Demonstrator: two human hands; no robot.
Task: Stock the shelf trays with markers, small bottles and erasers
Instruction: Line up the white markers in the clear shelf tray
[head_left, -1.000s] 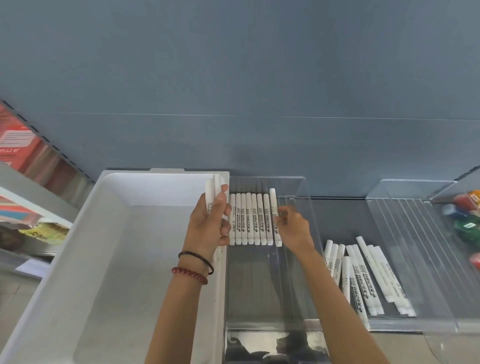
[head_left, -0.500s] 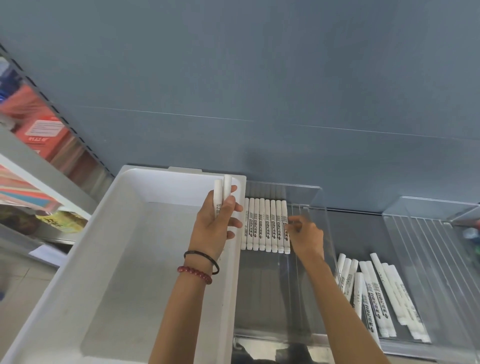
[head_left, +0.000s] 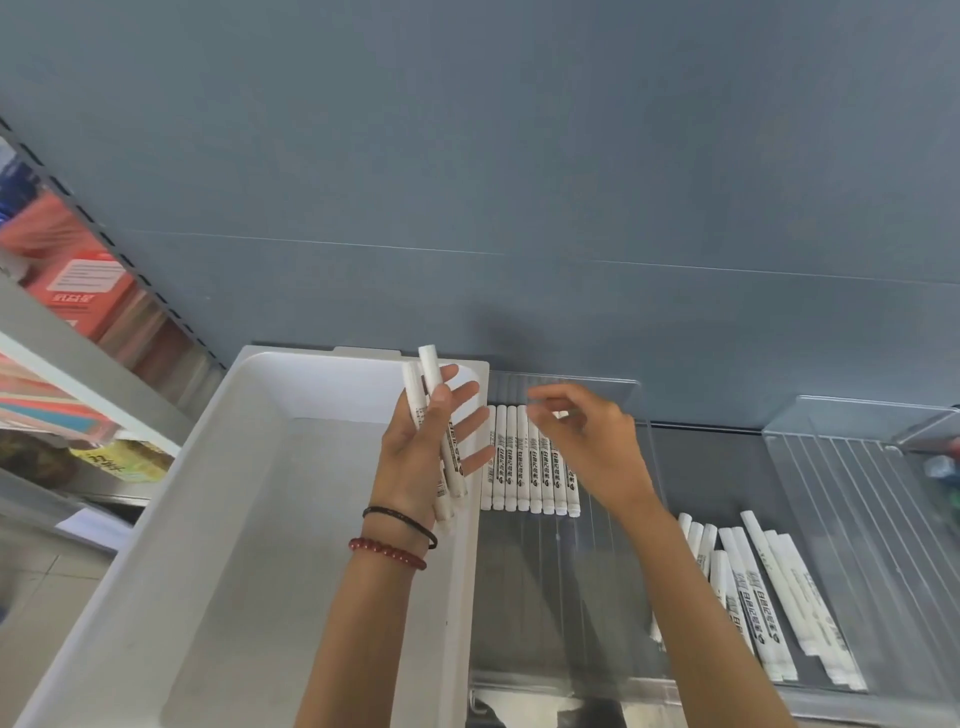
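Item: shelf stocking, head view, one moment

- Left hand (head_left: 415, 457): held over the right edge of the white bin (head_left: 234, 519). The grip is clamped on two markers (head_left: 423, 379), with the thumb pressing them against the palm. The four fingers are straight and fanned out to the right, not wrapped round. The markers lie side by side along the hand. Their far ends stand out past the fingertips and their near ends reach the wrist.
- Right hand (head_left: 592, 441): raised over the right part of the row of markers (head_left: 519, 467). The grip is loosely apart with the fingers bent. Forefinger and thumb are near each other, and nothing shows between them. Whether the hand touches the row cannot be told.
- Row of markers: white barrels with black print, lying flat and side by side, touching. They sit at the far end of the clear tray (head_left: 545, 597), just right of the bin.
- Loose markers (head_left: 753, 597): white, same print, lying at mixed angles in the next compartment to the right, toward its near end.
- Ridged clear tray (head_left: 857, 519): further right. The coloured things at its far right edge are too blurred to name.
- Bracelets (head_left: 400, 525): one black and one of red beads, on the left wrist.
- Red boxes (head_left: 78, 280): on the shelf at far left.
- Blue-grey wall (head_left: 519, 182): behind the bin and trays
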